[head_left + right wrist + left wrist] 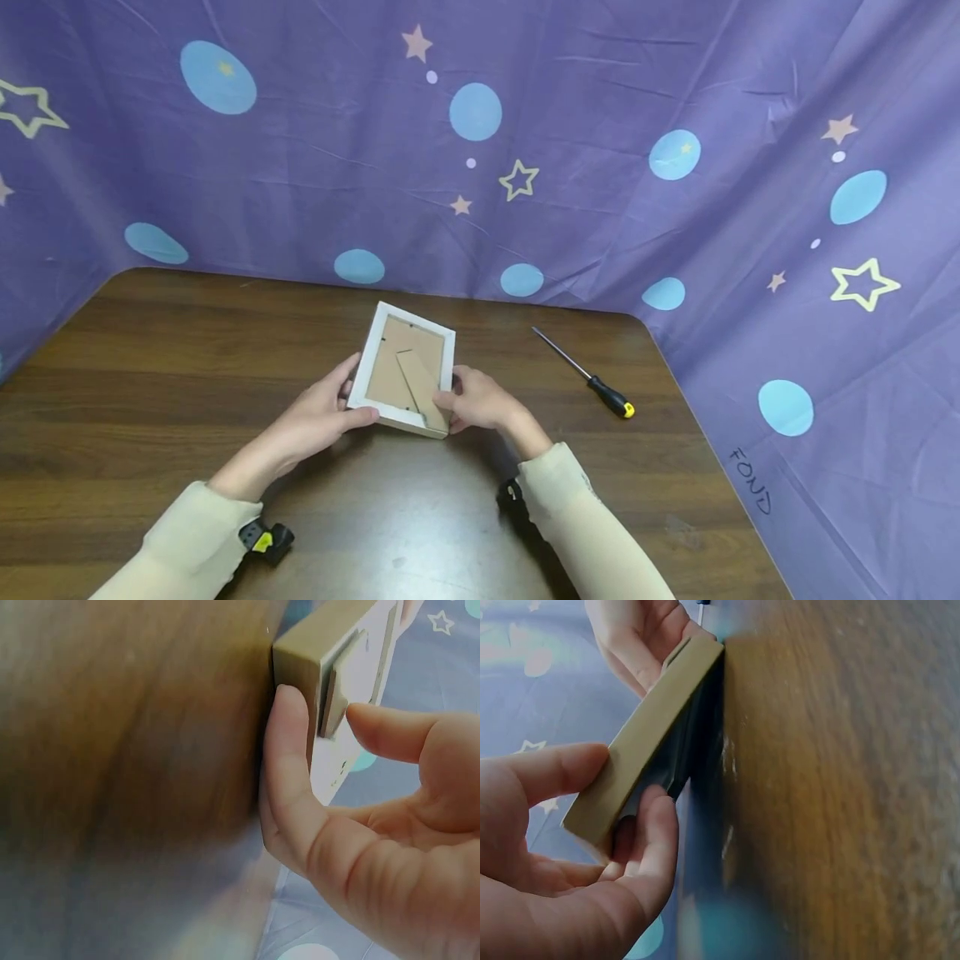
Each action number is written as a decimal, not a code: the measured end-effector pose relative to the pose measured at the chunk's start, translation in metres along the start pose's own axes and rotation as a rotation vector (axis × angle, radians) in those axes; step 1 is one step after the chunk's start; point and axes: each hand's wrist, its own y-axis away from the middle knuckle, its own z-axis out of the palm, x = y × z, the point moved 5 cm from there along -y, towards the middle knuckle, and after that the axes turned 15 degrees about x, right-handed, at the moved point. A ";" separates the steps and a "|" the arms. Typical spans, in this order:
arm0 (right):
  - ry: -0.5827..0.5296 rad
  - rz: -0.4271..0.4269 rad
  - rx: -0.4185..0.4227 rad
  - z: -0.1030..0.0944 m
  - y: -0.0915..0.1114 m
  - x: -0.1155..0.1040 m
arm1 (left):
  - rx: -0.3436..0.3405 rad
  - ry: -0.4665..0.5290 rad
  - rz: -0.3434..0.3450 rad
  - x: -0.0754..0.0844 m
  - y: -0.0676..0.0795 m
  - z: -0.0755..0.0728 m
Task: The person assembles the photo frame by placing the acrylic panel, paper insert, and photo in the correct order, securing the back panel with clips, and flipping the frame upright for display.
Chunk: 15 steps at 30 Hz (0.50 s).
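A white-edged picture frame (363,385) is tilted over the table in the head view, its brown backing board (390,367) and fold-out stand (417,379) facing me. My left hand (318,417) grips its lower left corner, thumb along the near edge and fingers behind. At the lower right side, my right hand (483,402) holds the frame, with its thumb at the stand's lower part. In the left wrist view the left thumb and fingers pinch the frame's tan side (652,727). The right wrist view shows the stand (345,679) lying near the backing, beside the right thumb.
A screwdriver (581,371) with a black and yellow handle lies on the wooden table (187,367), to the right of the frame. Purple cloth (315,167) with stars and blue spots hangs behind the table and along its sides.
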 end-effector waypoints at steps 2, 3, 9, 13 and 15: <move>-0.011 0.023 -0.001 -0.003 -0.001 0.001 | 0.020 0.004 0.005 0.002 0.001 -0.001; -0.010 0.026 0.002 -0.004 -0.001 0.001 | 0.029 0.008 0.009 0.004 0.001 -0.002; 0.002 0.009 0.029 -0.016 -0.007 0.000 | 0.147 -0.117 0.084 0.014 0.002 -0.009; -0.015 0.010 0.040 -0.026 -0.011 -0.003 | 0.245 -0.222 0.163 0.023 0.004 -0.014; -0.021 0.011 0.047 -0.030 -0.013 -0.005 | 0.284 -0.258 0.207 0.027 0.005 -0.016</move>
